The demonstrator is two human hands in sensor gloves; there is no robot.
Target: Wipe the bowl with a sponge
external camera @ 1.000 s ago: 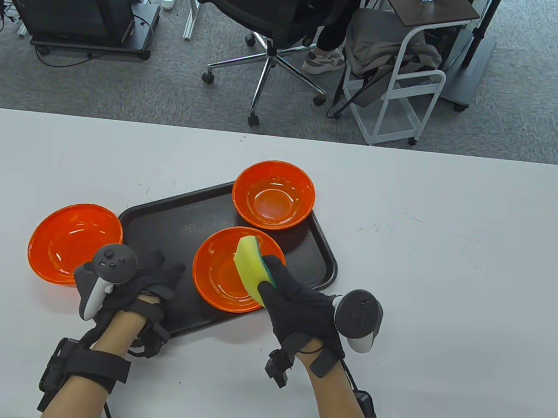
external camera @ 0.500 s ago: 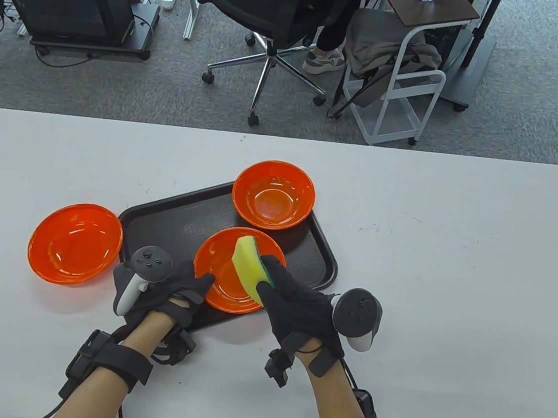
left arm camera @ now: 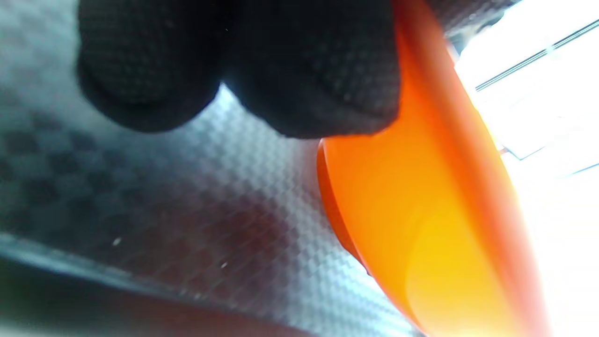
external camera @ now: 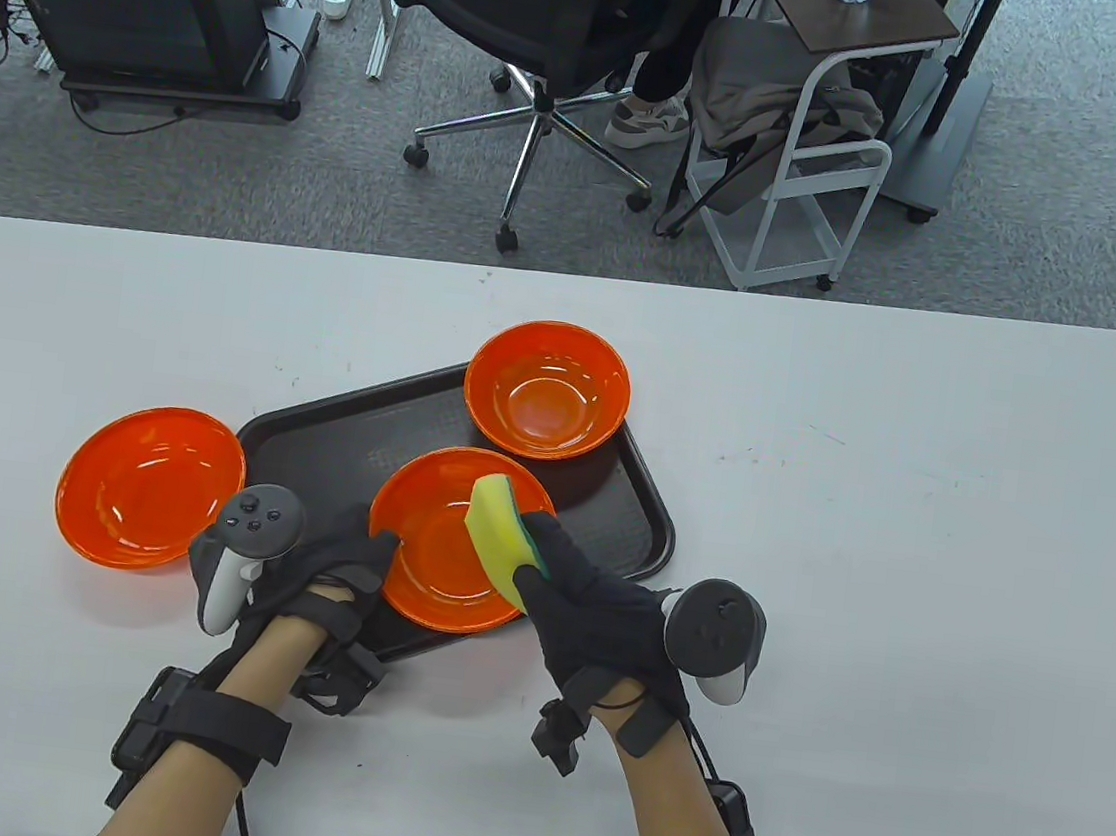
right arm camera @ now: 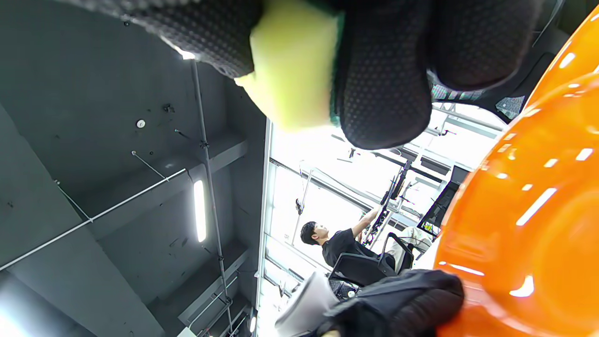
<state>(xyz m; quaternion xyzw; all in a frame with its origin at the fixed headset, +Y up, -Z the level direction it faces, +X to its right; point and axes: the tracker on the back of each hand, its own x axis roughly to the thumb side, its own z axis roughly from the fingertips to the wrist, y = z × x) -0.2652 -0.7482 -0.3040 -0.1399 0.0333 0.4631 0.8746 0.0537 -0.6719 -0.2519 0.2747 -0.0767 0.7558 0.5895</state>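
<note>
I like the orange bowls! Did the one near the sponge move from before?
Yes. The near bowl slid left across the tray, toward the left hand gripping its rim; the far bowl stayed put.

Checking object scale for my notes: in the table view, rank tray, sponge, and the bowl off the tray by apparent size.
1. Tray, largest, though partly covered.
2. Bowl off the tray.
3. Sponge, smallest; the right hand hides part of it.

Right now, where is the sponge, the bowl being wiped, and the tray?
sponge [external camera: 498, 524], table view, yellow face.
bowl being wiped [external camera: 428, 539], table view, inner wall.
tray [external camera: 333, 448], table view, bare floor.
</note>
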